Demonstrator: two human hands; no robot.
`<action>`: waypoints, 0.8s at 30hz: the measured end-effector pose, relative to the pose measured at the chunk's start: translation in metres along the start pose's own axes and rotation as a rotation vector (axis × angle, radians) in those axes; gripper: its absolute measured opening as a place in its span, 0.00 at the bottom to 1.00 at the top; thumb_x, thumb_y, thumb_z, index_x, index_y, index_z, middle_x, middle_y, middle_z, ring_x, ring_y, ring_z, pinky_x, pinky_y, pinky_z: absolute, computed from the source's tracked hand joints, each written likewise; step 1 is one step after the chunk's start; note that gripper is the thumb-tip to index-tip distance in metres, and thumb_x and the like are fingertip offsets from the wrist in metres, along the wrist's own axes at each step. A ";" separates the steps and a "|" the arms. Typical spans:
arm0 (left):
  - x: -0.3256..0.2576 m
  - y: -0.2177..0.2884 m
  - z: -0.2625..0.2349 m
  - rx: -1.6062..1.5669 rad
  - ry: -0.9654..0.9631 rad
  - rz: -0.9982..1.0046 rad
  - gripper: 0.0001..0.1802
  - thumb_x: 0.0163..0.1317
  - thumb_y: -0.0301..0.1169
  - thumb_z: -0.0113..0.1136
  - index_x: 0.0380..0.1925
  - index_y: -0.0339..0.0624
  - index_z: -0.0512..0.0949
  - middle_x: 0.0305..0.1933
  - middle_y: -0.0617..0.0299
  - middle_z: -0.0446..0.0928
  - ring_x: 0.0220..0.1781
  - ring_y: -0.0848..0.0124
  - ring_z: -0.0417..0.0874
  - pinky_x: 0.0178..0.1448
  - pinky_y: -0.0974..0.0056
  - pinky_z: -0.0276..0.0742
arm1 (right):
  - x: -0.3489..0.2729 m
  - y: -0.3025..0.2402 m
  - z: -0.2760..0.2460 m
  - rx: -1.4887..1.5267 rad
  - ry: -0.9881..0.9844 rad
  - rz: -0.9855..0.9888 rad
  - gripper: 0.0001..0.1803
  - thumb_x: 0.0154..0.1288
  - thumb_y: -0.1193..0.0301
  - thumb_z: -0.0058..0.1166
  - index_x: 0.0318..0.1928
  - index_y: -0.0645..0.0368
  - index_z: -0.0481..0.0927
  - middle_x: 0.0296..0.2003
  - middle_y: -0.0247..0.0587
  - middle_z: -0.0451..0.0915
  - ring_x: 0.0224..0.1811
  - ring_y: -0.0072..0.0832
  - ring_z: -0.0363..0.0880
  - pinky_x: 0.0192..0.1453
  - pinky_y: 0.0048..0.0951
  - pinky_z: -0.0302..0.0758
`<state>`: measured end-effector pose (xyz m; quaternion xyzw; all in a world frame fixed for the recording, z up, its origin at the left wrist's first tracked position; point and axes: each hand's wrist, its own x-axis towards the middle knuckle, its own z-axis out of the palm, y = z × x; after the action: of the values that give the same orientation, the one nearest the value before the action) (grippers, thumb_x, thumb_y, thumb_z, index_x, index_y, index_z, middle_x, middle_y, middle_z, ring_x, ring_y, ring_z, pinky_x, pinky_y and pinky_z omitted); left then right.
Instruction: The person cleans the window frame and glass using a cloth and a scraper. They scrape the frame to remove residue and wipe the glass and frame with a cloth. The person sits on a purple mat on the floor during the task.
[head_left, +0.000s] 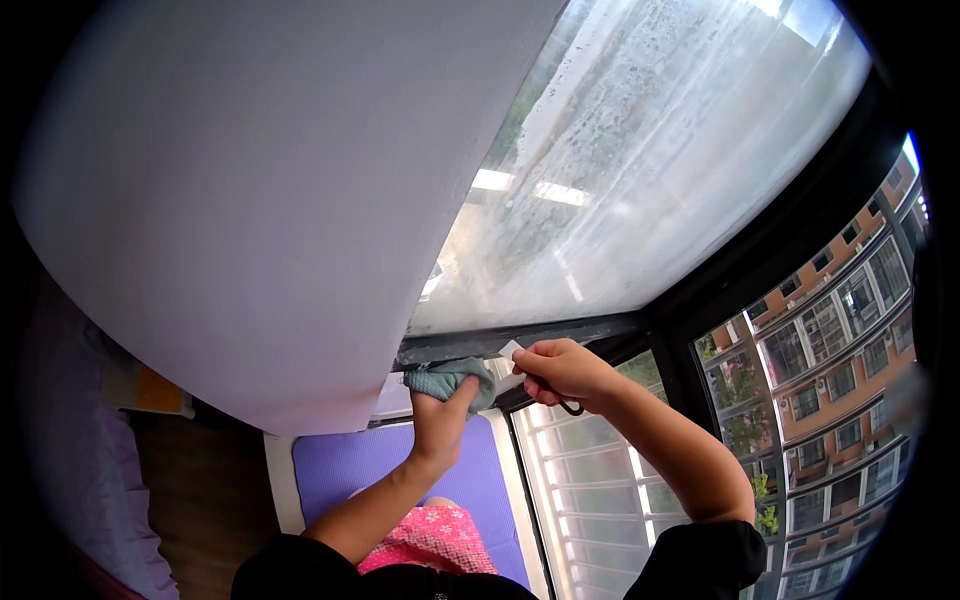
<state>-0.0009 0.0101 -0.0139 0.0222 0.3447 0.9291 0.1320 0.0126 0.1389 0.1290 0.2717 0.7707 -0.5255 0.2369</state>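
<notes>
My left hand (pixel 440 418) is closed on a grey-green cloth (pixel 462 376), bunched against the lower bar of the dark window frame (pixel 460 344). Just to its right, my right hand (pixel 562 374) pinches a small flat white piece (pixel 511 349), its free corner pointing up and left near the same bar. A dark curved strip (pixel 572 408) shows under the right hand; whether it belongs to the white piece I cannot tell. Above both hands rises a window pane (pixel 600 200), cloudy with streaks and specks.
A smooth pale wall (pixel 240 190) fills the left side, meeting the pane. Beneath me lies a purple mat (pixel 350 470) on a light-edged ledge. At the right, more panes with white bars (pixel 600 490) face a brick-coloured building (pixel 850 380). Lilac fabric (pixel 115 480) hangs lower left.
</notes>
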 end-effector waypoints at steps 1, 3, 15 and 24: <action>-0.001 0.001 0.001 -0.006 0.000 0.001 0.21 0.50 0.15 0.54 0.45 0.36 0.66 0.44 0.62 0.70 0.45 0.74 0.72 0.49 0.70 0.69 | 0.004 0.002 0.000 -0.033 0.019 -0.007 0.14 0.64 0.63 0.45 0.30 0.63 0.72 0.16 0.31 0.70 0.13 0.16 0.63 0.15 0.17 0.58; -0.001 0.002 0.002 -0.010 0.000 0.001 0.21 0.50 0.15 0.54 0.46 0.36 0.66 0.44 0.62 0.70 0.45 0.74 0.72 0.49 0.70 0.69 | 0.010 0.005 -0.002 -0.086 0.037 -0.016 0.15 0.64 0.63 0.46 0.28 0.63 0.73 0.15 0.31 0.69 0.12 0.16 0.62 0.14 0.17 0.55; 0.003 -0.007 0.014 0.078 0.101 0.027 0.18 0.52 0.16 0.54 0.44 0.38 0.69 0.43 0.65 0.73 0.43 0.76 0.74 0.48 0.70 0.70 | 0.022 -0.003 -0.007 -0.099 -0.033 -0.039 0.15 0.62 0.64 0.49 0.24 0.62 0.72 0.12 0.31 0.66 0.10 0.15 0.57 0.13 0.18 0.51; 0.007 -0.013 0.019 0.073 0.159 0.001 0.17 0.50 0.16 0.54 0.42 0.39 0.70 0.40 0.67 0.73 0.41 0.76 0.74 0.46 0.71 0.69 | 0.019 -0.007 -0.001 -0.075 -0.024 -0.006 0.14 0.61 0.64 0.48 0.23 0.61 0.71 0.12 0.30 0.66 0.09 0.15 0.56 0.12 0.19 0.49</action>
<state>-0.0019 0.0334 -0.0078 -0.0468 0.3879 0.9147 0.1030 -0.0066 0.1405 0.1217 0.2539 0.7877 -0.5001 0.2547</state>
